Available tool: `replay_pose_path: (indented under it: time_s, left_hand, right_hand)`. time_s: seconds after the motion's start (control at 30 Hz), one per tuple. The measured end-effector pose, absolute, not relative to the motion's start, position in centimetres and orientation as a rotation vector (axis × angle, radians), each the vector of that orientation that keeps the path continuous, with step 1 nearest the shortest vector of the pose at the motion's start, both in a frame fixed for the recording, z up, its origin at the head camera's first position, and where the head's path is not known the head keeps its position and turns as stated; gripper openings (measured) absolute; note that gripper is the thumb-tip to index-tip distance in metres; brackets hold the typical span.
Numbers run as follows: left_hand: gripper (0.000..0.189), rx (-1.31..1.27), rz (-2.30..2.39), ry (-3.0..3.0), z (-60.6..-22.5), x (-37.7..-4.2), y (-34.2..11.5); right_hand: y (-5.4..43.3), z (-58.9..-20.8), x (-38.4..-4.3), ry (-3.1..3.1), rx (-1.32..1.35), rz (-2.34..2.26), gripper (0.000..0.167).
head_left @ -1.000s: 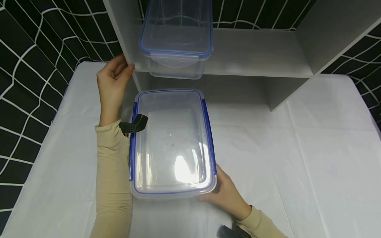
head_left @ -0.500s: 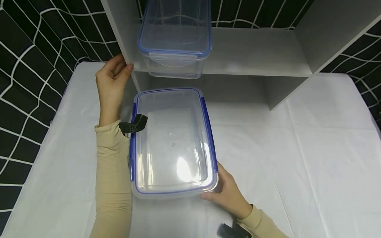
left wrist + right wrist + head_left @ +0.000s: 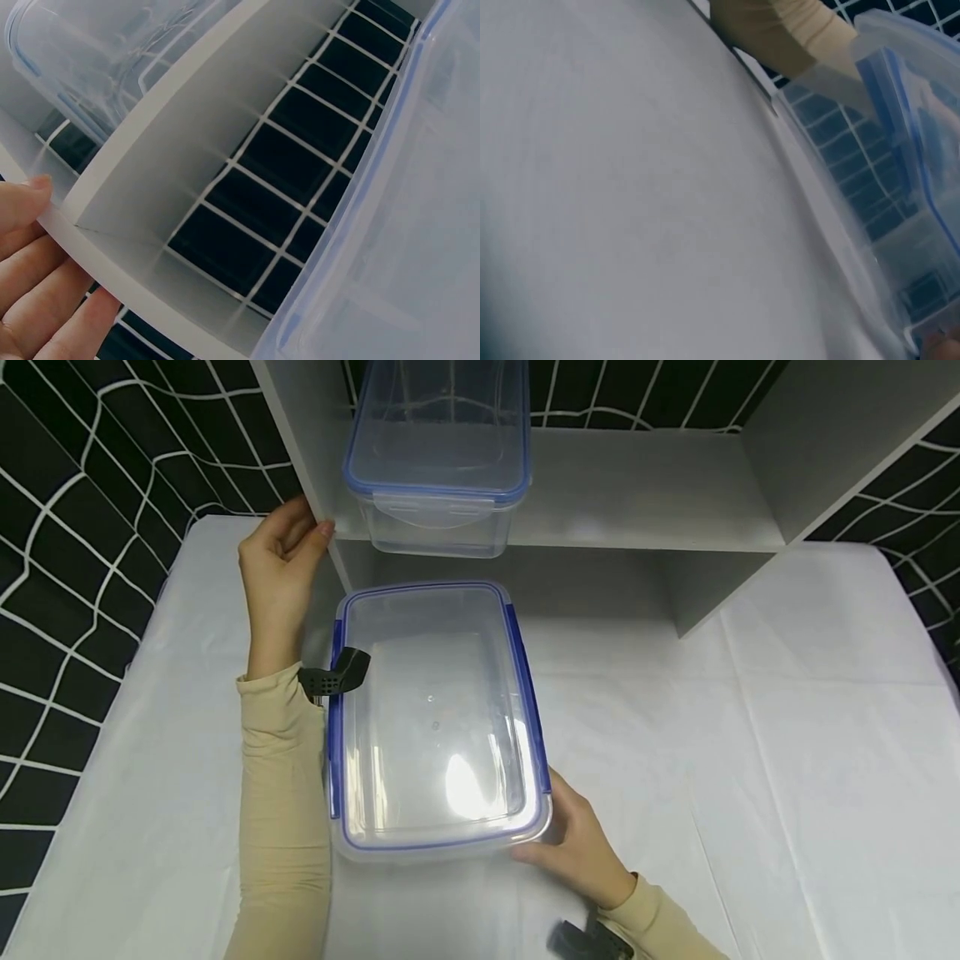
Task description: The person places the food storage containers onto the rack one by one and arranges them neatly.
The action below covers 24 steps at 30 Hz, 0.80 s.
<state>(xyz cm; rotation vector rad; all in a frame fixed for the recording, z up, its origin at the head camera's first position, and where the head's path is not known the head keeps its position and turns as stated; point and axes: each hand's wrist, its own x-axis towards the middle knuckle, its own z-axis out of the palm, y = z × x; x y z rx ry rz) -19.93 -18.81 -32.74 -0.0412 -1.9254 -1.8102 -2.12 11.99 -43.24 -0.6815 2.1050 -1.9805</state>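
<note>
A large clear food container [image 3: 427, 710] with a blue-edged lid and blue side clips is in front of the shelf unit's lower opening. My right hand [image 3: 576, 847] holds its near right corner, thumb on the near side and fingers along the right side. In the right wrist view just a bit of that hand [image 3: 943, 346] shows beside the clear container wall [image 3: 904, 262]. My left hand [image 3: 279, 581] grips the front edge of the shelf unit's left side panel [image 3: 142, 304]. In the left wrist view the thumb lies on one side of the panel and the fingers on the other.
A smaller clear container [image 3: 442, 464] with a blue-rimmed lid stands at the left of the upper shelf [image 3: 645, 497], its front overhanging the edge. White cloth [image 3: 750, 760] covers the table. Dark, white-gridded fabric [image 3: 75, 610] hangs around it. Black wrist straps [image 3: 337, 672] are worn.
The near end of the large container has shifted slightly right with my right hand. My left hand keeps its grip on the panel, and the view has drifted a little.
</note>
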Motion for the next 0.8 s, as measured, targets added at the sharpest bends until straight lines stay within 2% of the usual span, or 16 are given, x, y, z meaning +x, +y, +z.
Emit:
replay_pose_path:
  time_s: [0.53,0.8]
  left_hand:
    - [0.032,-0.034,-1.83,-1.905,-32.6,-20.0,-18.5]
    - [0.032,-0.023,-1.834,-1.908,-32.6,-19.9,-18.7]
  right_hand:
    - [16.2,-43.9,-0.9,1.879,-0.757,-2.058,0.079]
    - [14.7,-43.4,-0.7,2.142,-0.633,-1.797,0.108]
